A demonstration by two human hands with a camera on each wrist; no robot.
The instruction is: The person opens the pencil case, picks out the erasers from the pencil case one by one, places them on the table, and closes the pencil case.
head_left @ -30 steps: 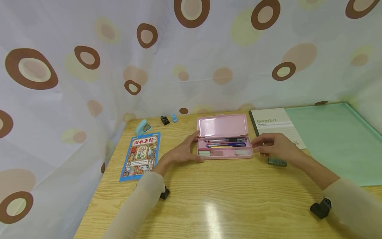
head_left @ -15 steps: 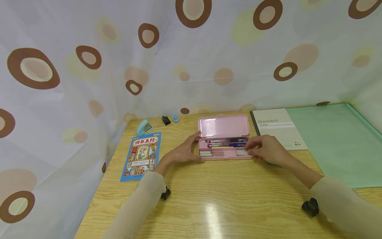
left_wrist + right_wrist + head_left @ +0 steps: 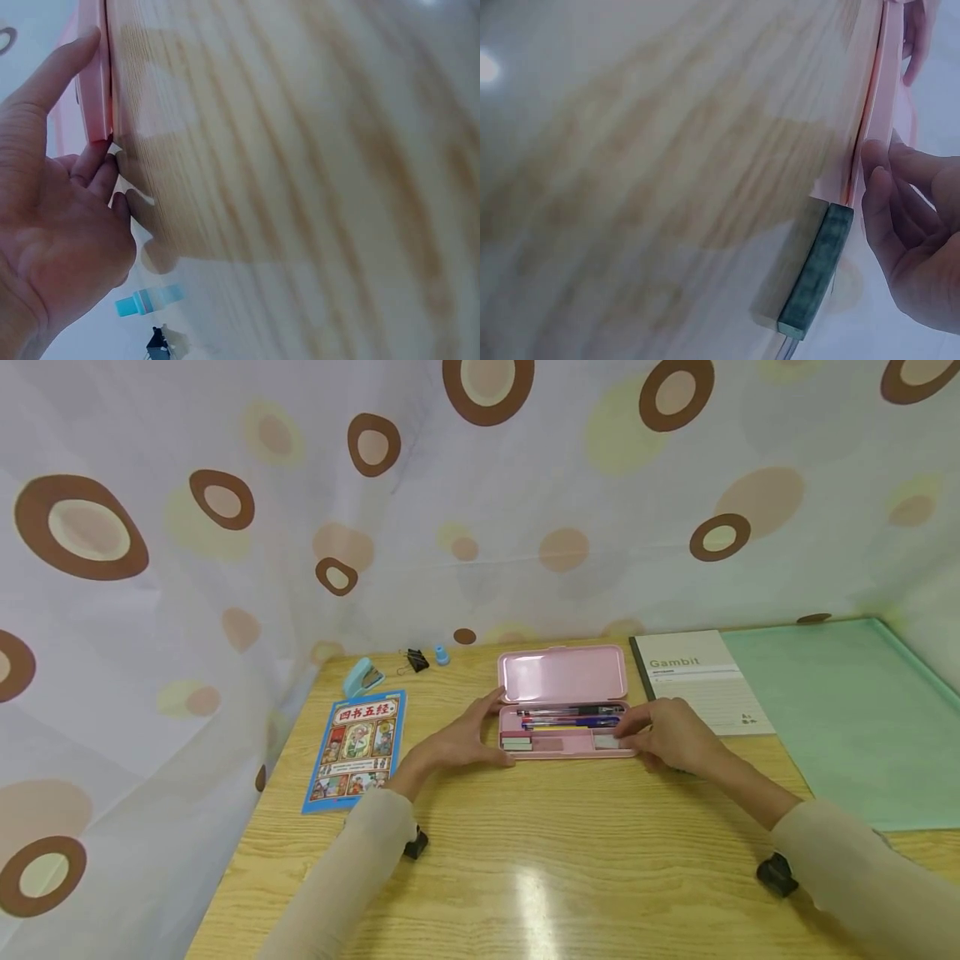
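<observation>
An opened pink pencil case [image 3: 564, 753] lies on the wooden table, its lid [image 3: 562, 675] folded back. Inside are several pens [image 3: 573, 722], pale blocks with a red one [image 3: 516, 742] at the left, and a whitish flat piece [image 3: 604, 741] in the right compartment. My left hand [image 3: 463, 742] grips the case's left end, thumb [image 3: 84, 51] on its side and fingers round the corner. My right hand [image 3: 675, 737] has thumb and fingertips together over the right compartment, right at the whitish piece; I cannot tell whether they pinch it.
A dark green bar [image 3: 817, 270] lies beside the case's right end. Behind it are a Gambit notebook [image 3: 701, 681] and a pale green mat [image 3: 847, 710]. At left are a blue-bordered book [image 3: 356, 752], a light blue stapler [image 3: 363, 677], a black binder clip [image 3: 417, 660] and a small blue object [image 3: 442, 655].
My right hand has moved left from beside the case's right end to over its right compartment, covering most of the green bar. The left hand stays at the left end.
</observation>
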